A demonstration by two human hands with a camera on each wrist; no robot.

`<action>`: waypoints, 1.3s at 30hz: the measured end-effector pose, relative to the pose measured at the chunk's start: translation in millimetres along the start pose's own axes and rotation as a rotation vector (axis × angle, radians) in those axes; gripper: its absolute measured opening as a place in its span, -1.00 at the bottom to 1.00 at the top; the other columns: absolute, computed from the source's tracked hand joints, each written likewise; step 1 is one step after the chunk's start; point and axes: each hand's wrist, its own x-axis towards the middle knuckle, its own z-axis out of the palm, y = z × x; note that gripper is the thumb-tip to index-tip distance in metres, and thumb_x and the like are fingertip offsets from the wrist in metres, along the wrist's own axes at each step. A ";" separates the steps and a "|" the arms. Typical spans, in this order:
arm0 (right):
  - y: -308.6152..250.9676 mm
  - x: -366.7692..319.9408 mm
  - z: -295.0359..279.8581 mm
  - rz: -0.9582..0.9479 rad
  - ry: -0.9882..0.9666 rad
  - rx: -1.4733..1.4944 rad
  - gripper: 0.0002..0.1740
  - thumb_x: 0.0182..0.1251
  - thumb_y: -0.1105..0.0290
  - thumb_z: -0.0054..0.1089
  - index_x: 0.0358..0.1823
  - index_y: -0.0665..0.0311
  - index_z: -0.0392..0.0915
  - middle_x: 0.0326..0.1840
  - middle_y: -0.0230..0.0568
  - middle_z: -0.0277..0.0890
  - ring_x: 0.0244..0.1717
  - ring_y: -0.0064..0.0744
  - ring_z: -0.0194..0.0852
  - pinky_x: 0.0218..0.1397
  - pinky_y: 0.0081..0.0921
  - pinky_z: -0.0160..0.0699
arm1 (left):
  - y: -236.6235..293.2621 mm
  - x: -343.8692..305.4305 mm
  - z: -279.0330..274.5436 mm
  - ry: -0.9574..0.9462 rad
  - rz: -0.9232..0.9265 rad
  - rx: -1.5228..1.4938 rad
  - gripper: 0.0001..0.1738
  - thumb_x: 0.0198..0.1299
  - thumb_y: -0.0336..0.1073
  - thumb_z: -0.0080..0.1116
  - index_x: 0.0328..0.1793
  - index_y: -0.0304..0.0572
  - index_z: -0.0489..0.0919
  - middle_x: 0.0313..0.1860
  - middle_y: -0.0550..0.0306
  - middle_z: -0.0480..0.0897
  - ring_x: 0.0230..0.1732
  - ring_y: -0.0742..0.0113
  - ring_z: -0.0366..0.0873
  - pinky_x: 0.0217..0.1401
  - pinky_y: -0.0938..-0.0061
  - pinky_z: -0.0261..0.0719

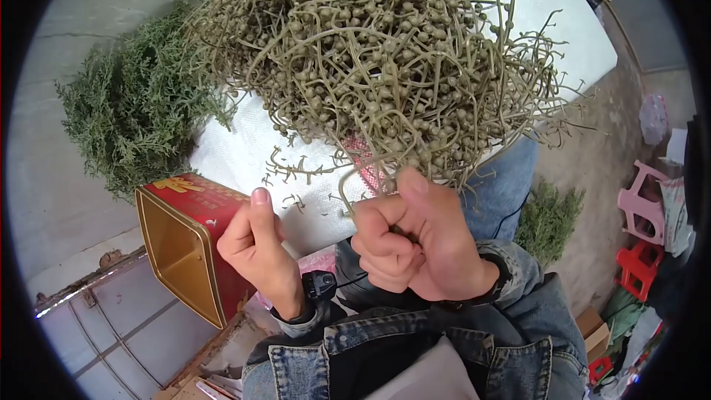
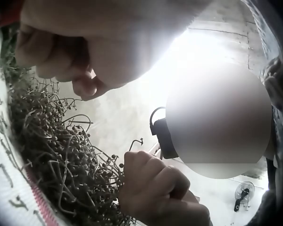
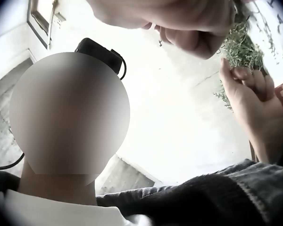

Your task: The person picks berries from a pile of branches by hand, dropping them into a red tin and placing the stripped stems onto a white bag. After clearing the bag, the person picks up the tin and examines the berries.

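In the head view my right hand holds a thin, curved green-brown stem in its curled fingers. The stem arcs up from the fist toward a big pile of knobbly stems with round, bead-like swellings. To its left is my left hand, thumb raised and fingers curled, with nothing visible in it. The right wrist view shows that left hand with its thumb apart from the bent fingers. Short forked sprigs lie on the white woven sack just beyond the hands.
A red tin with a gold inside lies tipped beside my left hand. Green leafy sprigs are heaped at the left, and another bunch lies on the floor. Pink and red stools stand at the right.
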 end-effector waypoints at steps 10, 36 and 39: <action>-5.2 9.2 9.1 -0.085 0.058 0.052 -0.34 0.52 -0.26 -0.51 -0.63 0.08 0.04 -0.74 -0.55 -0.14 -0.73 -0.66 -0.34 -0.66 -0.57 -0.30 | -19.7 4.2 1.2 -0.135 -0.097 0.122 -0.56 0.40 -0.34 0.00 -0.61 -0.28 0.32 -0.70 0.38 0.26 -0.61 0.63 0.10 -0.53 0.59 0.01; 18.3 -0.6 -10.8 -0.208 0.102 -0.120 -0.46 0.60 0.09 -0.29 -0.63 0.14 0.10 -0.72 -0.55 -0.10 -0.73 -0.67 -0.25 -0.66 -0.58 -0.23 | 23.5 5.1 20.8 -0.647 -0.046 -0.208 -0.75 0.37 -0.36 0.06 -0.35 -0.38 0.51 -0.60 0.23 0.48 -0.55 0.57 0.33 -0.47 0.60 0.26; 23.0 1.8 -9.7 -0.296 0.165 -0.281 -0.50 0.60 0.22 -0.21 -0.62 0.17 0.17 -0.71 -0.55 -0.05 -0.72 -0.69 -0.23 -0.66 -0.58 -0.22 | 21.0 -0.4 18.3 -0.699 -0.037 -0.234 -0.73 0.38 -0.33 0.04 -0.37 -0.38 0.52 -0.60 0.23 0.48 -0.56 0.56 0.34 -0.48 0.59 0.25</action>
